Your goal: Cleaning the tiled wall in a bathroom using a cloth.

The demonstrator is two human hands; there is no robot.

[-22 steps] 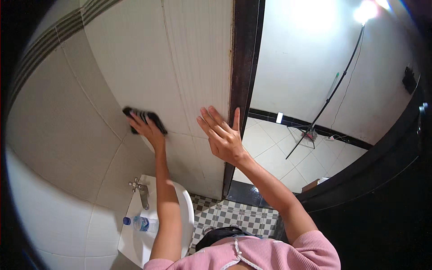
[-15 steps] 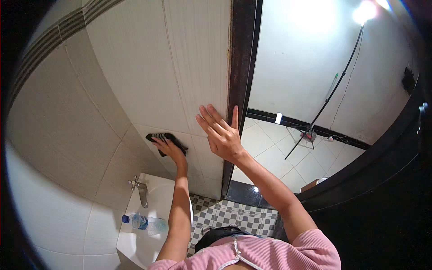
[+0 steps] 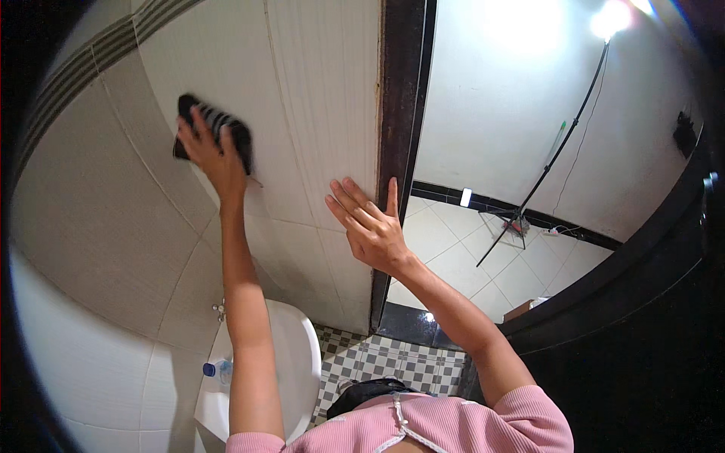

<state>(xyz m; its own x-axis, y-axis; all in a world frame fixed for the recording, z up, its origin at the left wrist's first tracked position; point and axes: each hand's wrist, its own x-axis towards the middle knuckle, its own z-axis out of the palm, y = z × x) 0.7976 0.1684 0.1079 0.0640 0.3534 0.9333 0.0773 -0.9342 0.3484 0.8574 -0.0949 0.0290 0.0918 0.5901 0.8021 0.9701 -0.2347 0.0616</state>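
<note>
My left hand is high on the tiled wall, near the corner. Its fingers are spread over a black cloth with pale stripes, which it holds against the tiles; hand and cloth are slightly blurred. My right hand holds nothing and lies with fingers stretched out on the wall's edge, where it meets the dark door frame. One of its fingers reaches onto the frame.
Below my left arm is a white washbasin, with a blue-capped plastic bottle partly hidden by the forearm. Through the doorway a lamp stand rises beside a phone-like object. Checkered tiles cover the near floor.
My left hand has slid the cloth up and to the left along the wall, from just above the basin. My right hand has stayed in place.
</note>
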